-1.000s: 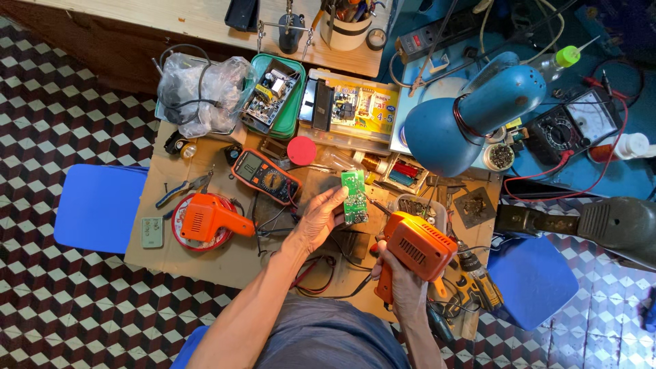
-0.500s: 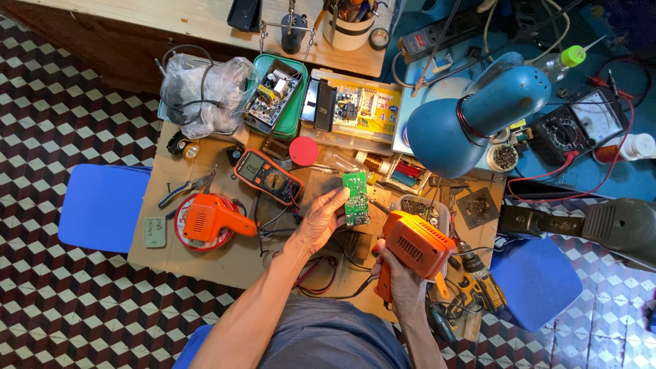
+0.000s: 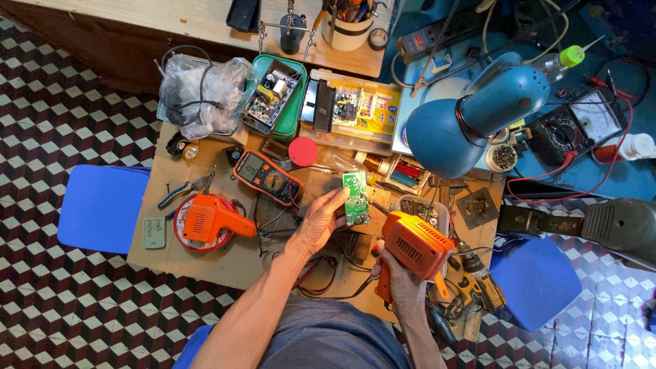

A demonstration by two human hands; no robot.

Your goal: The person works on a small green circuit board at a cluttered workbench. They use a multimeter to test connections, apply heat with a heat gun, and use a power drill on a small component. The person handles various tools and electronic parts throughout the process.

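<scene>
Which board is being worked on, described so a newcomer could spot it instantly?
Start at the big blue lamp on the right of the bench, then drop down-left toward the middle. There the left hand holds up a small green circuit board, beside the orange soldering gun in the right hand. It is the only board off the bench; the others lie in trays.

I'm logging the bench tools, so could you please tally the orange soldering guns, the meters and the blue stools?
Orange soldering guns: 2, one in the right hand, one on the bench
Meters: 2
Blue stools: 2
Total: 6
</scene>
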